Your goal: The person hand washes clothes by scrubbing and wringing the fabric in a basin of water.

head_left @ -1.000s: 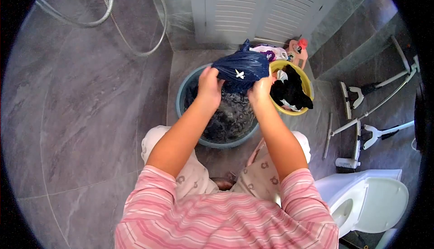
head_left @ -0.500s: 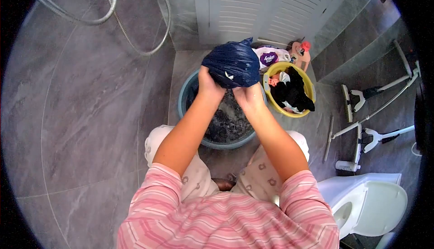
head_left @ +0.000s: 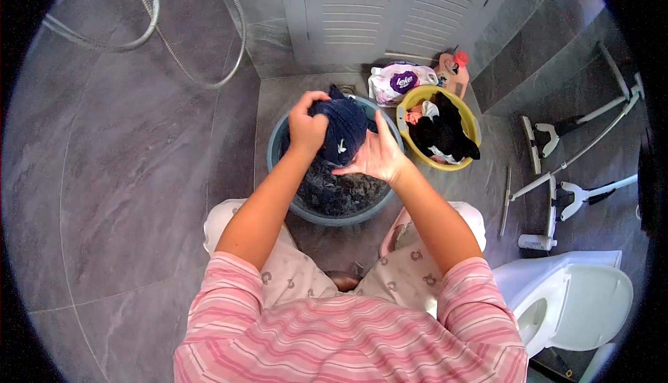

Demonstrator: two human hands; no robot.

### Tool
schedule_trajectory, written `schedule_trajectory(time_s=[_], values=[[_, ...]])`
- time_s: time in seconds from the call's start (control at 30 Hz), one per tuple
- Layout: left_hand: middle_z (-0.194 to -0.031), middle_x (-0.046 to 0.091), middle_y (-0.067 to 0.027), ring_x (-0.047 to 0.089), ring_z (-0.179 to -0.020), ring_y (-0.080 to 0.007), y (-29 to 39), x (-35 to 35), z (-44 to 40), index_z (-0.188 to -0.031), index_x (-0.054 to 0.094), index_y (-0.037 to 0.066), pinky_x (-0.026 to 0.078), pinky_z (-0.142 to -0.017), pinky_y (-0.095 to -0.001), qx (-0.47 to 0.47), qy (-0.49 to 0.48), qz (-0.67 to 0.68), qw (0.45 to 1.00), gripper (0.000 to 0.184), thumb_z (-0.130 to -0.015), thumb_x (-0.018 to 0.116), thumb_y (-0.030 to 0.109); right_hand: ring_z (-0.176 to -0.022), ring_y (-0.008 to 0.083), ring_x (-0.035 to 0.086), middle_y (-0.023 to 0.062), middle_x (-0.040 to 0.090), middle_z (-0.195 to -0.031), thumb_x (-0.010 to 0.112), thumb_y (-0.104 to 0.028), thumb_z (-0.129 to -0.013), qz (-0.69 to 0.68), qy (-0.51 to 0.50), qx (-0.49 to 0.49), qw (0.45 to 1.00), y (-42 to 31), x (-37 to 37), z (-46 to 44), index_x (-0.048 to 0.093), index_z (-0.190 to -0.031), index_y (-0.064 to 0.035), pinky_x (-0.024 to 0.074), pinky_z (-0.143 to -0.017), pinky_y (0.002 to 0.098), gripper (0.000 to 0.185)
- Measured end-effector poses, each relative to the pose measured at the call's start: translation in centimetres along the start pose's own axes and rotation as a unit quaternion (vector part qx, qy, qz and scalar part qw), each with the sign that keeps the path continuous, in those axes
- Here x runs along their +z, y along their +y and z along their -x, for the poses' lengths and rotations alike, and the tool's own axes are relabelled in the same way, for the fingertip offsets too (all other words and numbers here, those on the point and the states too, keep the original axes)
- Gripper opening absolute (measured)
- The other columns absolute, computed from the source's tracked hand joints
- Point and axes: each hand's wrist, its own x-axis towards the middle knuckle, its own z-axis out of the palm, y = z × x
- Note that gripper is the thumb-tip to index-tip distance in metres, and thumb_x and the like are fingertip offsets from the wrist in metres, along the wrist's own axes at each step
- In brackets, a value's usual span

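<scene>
A wet navy-blue garment (head_left: 344, 122) with a small white mark is bunched up above a blue-grey basin (head_left: 334, 221). My left hand (head_left: 309, 129) is closed, gripping the garment's left side. On the other side, my right hand (head_left: 381, 152) has its fingers spread and palm turned up, with the thumb against the cloth's lower edge. Dark, sudsy water or soaked fabric (head_left: 341, 192) shows inside the basin below. Part of the basin's far side is hidden by the garment and hands.
To the right stands a yellow basin (head_left: 417, 153) of black, white and pink clothes. Behind it are a white-and-purple package (head_left: 400, 82) and a pink bottle (head_left: 452, 77) with a red cap. Long-handled cleaning tools (head_left: 550, 181) and a toilet (head_left: 581, 306) lie farther right; a shower hose (head_left: 240, 42) hangs upper left.
The garment was a rounded bundle cupped in both hands; now it is lower and looser. My left hand has closed on its side, and my right hand has spread its fingers.
</scene>
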Motion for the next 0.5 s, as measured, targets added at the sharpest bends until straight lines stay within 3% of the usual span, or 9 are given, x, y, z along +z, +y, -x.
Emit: schedule_trajectory(time_s=[0.13, 0.2, 0.23, 0.3, 0.33, 0.37, 0.4, 0.47, 0.5], values=[[-0.078, 0.055, -0.0108, 0.054, -0.079, -0.0250, 1.7, 1.0, 1.2, -0.080, 0.054, 0.000, 0.042, -0.077, -0.0284, 0.085, -0.064, 0.020, 0.994, 0.029, -0.054, 0.044, -0.006, -0.116, 0.0317, 0.045, 0.0096, 0.048, -0.127, 0.034, -0.063, -0.085, -0.013, 0.065, -0.043, 0.997, -0.8, -0.8, -1.2, 0.045, -0.126, -0.0165, 0.0309, -0.091, 0.0651, 0.062], [-0.077, 0.054, -0.0129, 0.052, -0.074, -0.0308, 2.4, 1.5, 1.5, -0.077, 0.054, 0.002, 0.042, -0.073, -0.0322, 0.153, -0.074, -0.007, 0.985, 0.028, -0.051, 0.047, -0.005, -0.102, 0.0282, 0.055, 0.0088, 0.058, -0.110, 0.038, -0.053, -0.087, -0.021, 0.133, -0.038, 0.990, -1.3, -0.6, -1.6, 0.054, -0.113, -0.0133, 0.0405, -0.087, 0.0553, 0.050], [-0.076, 0.054, -0.0126, 0.052, -0.074, -0.0310, 3.0, 1.5, 1.6, -0.077, 0.054, 0.002, 0.042, -0.072, -0.0335, 0.197, -0.094, -0.024, 0.976, 0.027, -0.051, 0.048, -0.004, -0.087, 0.0240, 0.060, 0.0063, 0.062, -0.095, 0.044, -0.039, -0.088, -0.031, 0.126, -0.074, 0.989, -1.2, -0.3, -1.6, 0.059, -0.101, -0.0117, 0.0478, -0.080, 0.0438, 0.034], [-0.076, 0.056, -0.0117, 0.053, -0.072, -0.0309, 3.7, 1.6, 1.6, -0.076, 0.055, 0.004, 0.042, -0.070, -0.0362, 0.265, -0.121, -0.046, 0.956, 0.026, -0.051, 0.052, -0.001, -0.084, 0.0227, 0.061, 0.0054, 0.062, -0.093, 0.046, -0.034, -0.088, -0.026, 0.086, -0.101, 0.991, -1.4, -0.2, -2.0, 0.059, -0.099, -0.0115, 0.0493, -0.077, 0.0406, 0.029], [-0.076, 0.056, -0.0117, 0.053, -0.072, -0.0309, 3.8, 1.6, 1.5, -0.076, 0.055, 0.004, 0.042, -0.070, -0.0362, 0.266, -0.122, -0.046, 0.955, 0.026, -0.051, 0.052, -0.001, -0.081, 0.0215, 0.061, 0.0046, 0.063, -0.090, 0.047, -0.028, -0.087, -0.021, 0.047, -0.127, 0.991, -1.4, 0.2, -2.1, 0.060, -0.098, -0.0113, 0.0508, -0.073, 0.0374, 0.024], [-0.076, 0.056, -0.0117, 0.053, -0.072, -0.0310, 3.9, 1.5, 1.5, -0.077, 0.055, 0.004, 0.042, -0.070, -0.0361, 0.268, -0.106, -0.037, 0.957, 0.026, -0.051, 0.052, -0.002, -0.077, 0.0205, 0.062, 0.0054, 0.063, -0.087, 0.048, -0.020, -0.087, -0.027, 0.079, -0.164, 0.983, -1.3, 0.5, -1.9, 0.059, -0.095, -0.0099, 0.0515, -0.070, 0.0363, 0.018], [-0.076, 0.056, -0.0117, 0.053, -0.072, -0.0310, 4.2, 1.4, 1.5, -0.077, 0.055, 0.004, 0.042, -0.071, -0.0361, 0.270, -0.090, -0.027, 0.958, 0.027, -0.051, 0.052, -0.003, -0.077, 0.0205, 0.062, 0.0054, 0.063, -0.087, 0.048, -0.020, -0.087, -0.028, 0.078, -0.164, 0.983, -1.3, 0.4, -2.1, 0.059, -0.095, -0.0099, 0.0515, -0.070, 0.0363, 0.018], [-0.077, 0.055, -0.0103, 0.053, -0.075, -0.0258, 4.0, 1.4, 1.9, -0.079, 0.054, 0.002, 0.041, -0.074, -0.0319, 0.226, -0.072, -0.001, 0.971, 0.028, -0.053, 0.047, -0.006, -0.074, 0.0205, 0.061, 0.0076, 0.062, -0.085, 0.048, -0.016, -0.086, -0.021, 0.111, -0.216, 0.970, -1.5, -0.3, -2.8, 0.059, -0.093, -0.0088, 0.0517, -0.069, 0.0374, 0.016], [-0.079, 0.054, -0.0092, 0.052, -0.076, -0.0226, 3.3, 1.5, 2.1, -0.081, 0.054, 0.002, 0.040, -0.076, -0.0291, 0.139, -0.037, 0.038, 0.989, 0.029, -0.055, 0.043, -0.007, -0.072, 0.0202, 0.061, 0.0082, 0.061, -0.083, 0.047, -0.011, -0.085, -0.010, 0.151, -0.237, 0.960, -1.5, 0.1, -2.7, 0.059, -0.093, -0.0068, 0.0509, -0.068, 0.0365, 0.015]])
